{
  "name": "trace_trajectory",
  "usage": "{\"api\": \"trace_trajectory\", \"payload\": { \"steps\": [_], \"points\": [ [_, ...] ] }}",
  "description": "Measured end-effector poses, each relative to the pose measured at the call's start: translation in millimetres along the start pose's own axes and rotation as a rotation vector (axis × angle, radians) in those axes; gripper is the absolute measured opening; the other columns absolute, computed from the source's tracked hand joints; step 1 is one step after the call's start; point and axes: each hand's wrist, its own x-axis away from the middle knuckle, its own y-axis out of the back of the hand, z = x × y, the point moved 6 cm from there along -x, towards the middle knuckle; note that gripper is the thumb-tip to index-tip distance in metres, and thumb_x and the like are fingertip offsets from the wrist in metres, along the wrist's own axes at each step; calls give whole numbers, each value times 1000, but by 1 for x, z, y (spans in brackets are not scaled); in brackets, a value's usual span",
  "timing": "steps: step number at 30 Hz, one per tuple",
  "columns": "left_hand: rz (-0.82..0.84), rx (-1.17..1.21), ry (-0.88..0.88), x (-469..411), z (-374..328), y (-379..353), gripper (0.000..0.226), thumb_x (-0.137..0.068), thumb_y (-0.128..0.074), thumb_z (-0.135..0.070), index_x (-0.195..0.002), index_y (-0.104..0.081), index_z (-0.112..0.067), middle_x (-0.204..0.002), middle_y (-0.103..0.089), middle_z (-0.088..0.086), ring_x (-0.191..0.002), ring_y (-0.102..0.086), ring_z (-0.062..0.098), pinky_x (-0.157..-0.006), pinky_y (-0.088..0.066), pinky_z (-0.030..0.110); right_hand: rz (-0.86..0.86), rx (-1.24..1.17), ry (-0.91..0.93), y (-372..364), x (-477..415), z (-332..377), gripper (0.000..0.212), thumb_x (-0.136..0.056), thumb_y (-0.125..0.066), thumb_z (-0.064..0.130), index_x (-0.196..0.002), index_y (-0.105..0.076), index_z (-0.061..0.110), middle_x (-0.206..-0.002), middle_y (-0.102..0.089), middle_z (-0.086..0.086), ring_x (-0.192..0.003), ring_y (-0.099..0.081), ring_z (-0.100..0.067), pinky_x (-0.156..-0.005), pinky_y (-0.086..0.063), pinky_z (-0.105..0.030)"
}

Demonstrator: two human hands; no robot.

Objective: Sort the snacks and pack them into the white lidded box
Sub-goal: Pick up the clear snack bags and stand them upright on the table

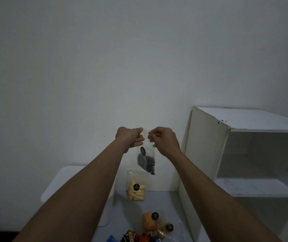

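We see a dim, grey-toned room with soft, even light and no glare. The wall (104, 58) darkens toward ten and two o'clock. Wide-angle bending bows the white shelf unit (244, 145) at three o'clock.

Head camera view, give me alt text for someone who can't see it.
Both hands, left hand and right hand, pinch the top of a clear bag of dark snacks, held up before a white wall. Below, a bag of yellow snacks stands beside the closed white lidded box; more snack packets lie nearer, a white shelf unit to the right.
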Motion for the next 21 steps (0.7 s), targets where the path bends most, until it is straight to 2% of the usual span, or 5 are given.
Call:
{"api": "trace_trajectory", "payload": {
  "steps": [4, 11, 15, 17, 21],
  "points": [
    [2, 6, 2, -2, 2, 1, 23, -86, -71, -11, -97, -66, 9, -92, -72, 21, -74, -74, 24, -64, -63, 34, 29, 37, 23, -7, 3, -1, 8, -90, -64, 19, -90, -70, 24, -82, -75, 5, -75, -72, -12, -74, -61, -42],
    [14, -8, 22, -5, 1, 0, 11, -86, -64, 2, -91, -66, 11, -89, -73, 23, -67, -73, 22, -58, -62, 28, 70, 11, 17, -10, 4, -6, 8, -90, -67, 24, -95, -72, 20, -84, -74, 5, -73, -72, -10, -75, -62, -39],
    [1, -7, -6, -8, -2, 1, 13, -80, -62, 6, -88, -68, 14, -76, -74, 21, -63, -73, 22, -64, -62, 29, 115, -88, -29, -11, 3, -2, 23, -83, -72, 40, -89, -74, 19, -81, -74, 4, -74, -73, -12, -70, -63, -36],
    [46, -28, -25, -7, -3, -3, 12, -82, -61, 6, -90, -70, 11, -80, -75, 20, -66, -74, 21, -66, -62, 29, 120, -146, -76, -8, 2, 0, 31, -84, -71, 43, -87, -74, 13, -79, -75, -2, -73, -73, -14, -70, -63, -35],
    [120, -50, -47, -4, -5, -9, 13, -86, -62, 6, -94, -71, 9, -91, -74, 23, -76, -75, 24, -69, -62, 30, 176, -239, -162, -2, -1, -2, 18, -89, -67, 16, -88, -72, -1, -81, -73, -12, -73, -71, -19, -69, -63, -34]
  ]
}}
